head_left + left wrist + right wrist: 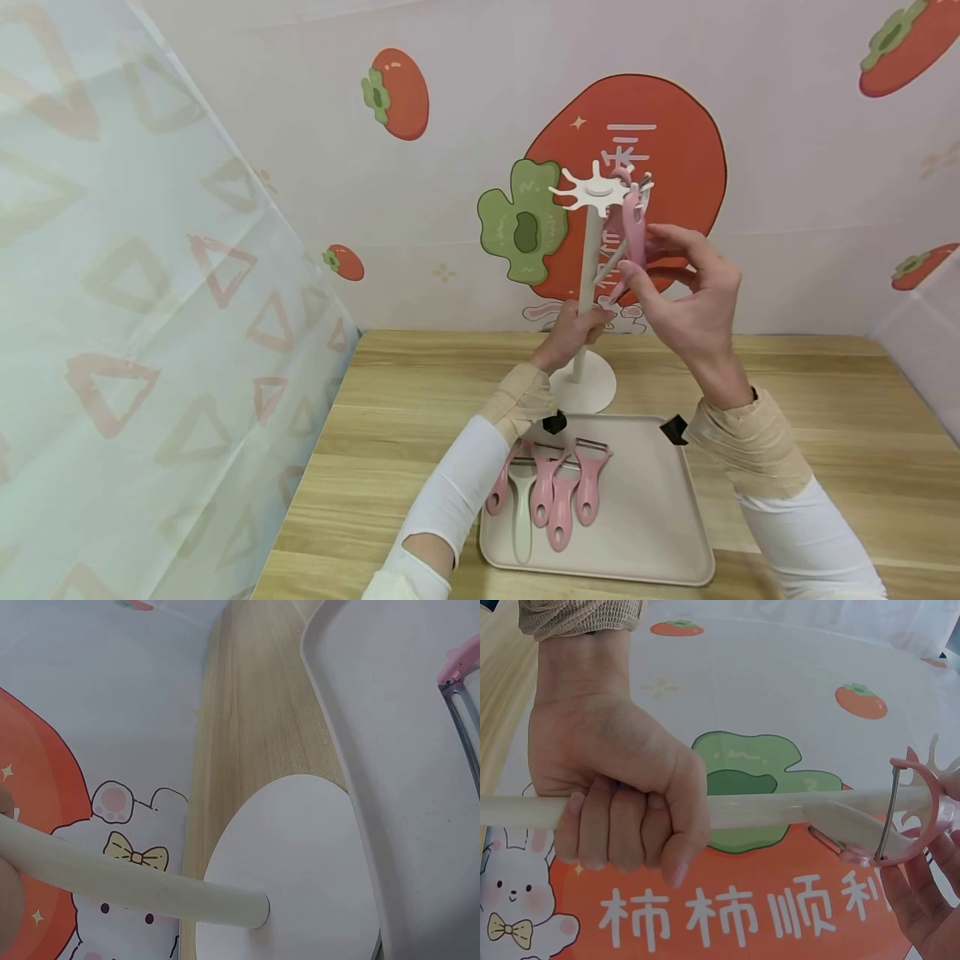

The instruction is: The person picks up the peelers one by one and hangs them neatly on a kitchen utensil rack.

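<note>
My left hand grips the pole of a white stand, fingers wrapped round it in the right wrist view. Hooks fan out from the stand's top. At the right-side hooks, my right hand pinches a pink peeler between thumb and fingers. The peeler's holed handle end points up, right at the hook tips, with its blade lower down. Behind it, a peeler with a pale handle slants beside the pole. The left wrist view shows the stand's round base.
A beige tray lies in front of the stand on the wooden table. Several pink peelers and one pale peeler lie on its left side. Black clips sit at its far edge. A patterned wall sheet stands behind.
</note>
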{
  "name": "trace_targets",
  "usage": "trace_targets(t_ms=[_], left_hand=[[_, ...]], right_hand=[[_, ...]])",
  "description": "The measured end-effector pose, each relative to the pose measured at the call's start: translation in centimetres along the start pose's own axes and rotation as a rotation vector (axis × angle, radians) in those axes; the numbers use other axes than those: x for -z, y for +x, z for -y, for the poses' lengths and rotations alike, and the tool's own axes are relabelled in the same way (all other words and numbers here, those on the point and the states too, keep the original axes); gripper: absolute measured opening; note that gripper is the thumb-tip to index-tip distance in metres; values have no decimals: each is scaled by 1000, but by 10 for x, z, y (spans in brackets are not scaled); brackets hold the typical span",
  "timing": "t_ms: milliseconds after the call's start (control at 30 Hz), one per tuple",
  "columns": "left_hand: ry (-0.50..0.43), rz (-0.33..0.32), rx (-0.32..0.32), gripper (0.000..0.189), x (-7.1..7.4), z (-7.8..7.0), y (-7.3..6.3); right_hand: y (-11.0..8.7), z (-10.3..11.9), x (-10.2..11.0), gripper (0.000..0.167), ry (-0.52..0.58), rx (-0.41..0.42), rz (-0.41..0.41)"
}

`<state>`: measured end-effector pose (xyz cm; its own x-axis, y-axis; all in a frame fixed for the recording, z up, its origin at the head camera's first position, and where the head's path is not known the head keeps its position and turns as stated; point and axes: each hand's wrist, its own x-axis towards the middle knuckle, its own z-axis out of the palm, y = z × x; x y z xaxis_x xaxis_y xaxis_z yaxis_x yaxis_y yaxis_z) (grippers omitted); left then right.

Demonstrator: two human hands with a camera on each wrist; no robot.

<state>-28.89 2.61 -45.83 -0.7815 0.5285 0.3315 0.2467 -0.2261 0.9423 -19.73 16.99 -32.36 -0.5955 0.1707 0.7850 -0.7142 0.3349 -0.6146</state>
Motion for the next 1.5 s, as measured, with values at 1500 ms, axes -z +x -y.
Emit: trace_targets(t_ms=[1500], left_hand=[[29, -1, 12, 46, 1, 2, 1]], right_hand=[[-36, -12, 13, 33, 8, 51, 77]])
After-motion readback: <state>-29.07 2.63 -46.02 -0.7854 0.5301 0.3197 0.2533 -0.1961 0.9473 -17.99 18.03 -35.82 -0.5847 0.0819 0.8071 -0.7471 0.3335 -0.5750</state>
